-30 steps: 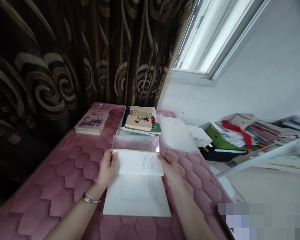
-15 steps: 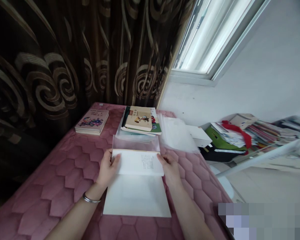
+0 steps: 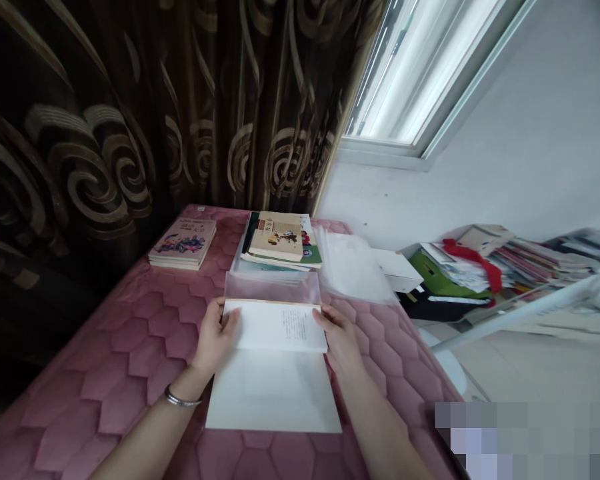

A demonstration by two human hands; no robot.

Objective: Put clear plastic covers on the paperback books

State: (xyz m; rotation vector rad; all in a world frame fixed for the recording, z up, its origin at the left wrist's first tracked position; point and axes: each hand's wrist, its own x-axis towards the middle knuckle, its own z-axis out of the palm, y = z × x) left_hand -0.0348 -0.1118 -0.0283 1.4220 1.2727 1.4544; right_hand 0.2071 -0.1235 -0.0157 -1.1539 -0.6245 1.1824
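Note:
An open book (image 3: pixel 265 327) lies in front of me, its block of pages standing above a wide pale leaf or cover (image 3: pixel 274 393) spread toward me. Beyond the pages, a clear plastic book cover (image 3: pixel 275 287) sticks out. My left hand (image 3: pixel 217 337) grips the left edge of the pages, thumb on top and fingers underneath. At the right edge my right hand (image 3: pixel 341 333) pinches the book the same way, beside a column of printed text. The fingers under the book are hidden.
A pink quilted cover (image 3: pixel 115 353) spreads beneath everything. Farther back are a small book stack (image 3: pixel 183 245), a taller pile of books (image 3: pixel 280 238) and clear plastic sheets (image 3: pixel 353 267). A dark patterned curtain (image 3: pixel 145 120) hangs behind; papers and folders (image 3: pixel 450 273) crowd the right.
Both hands keep the same grip on the book, which stays in place. Only a slight shift of the camera shows.

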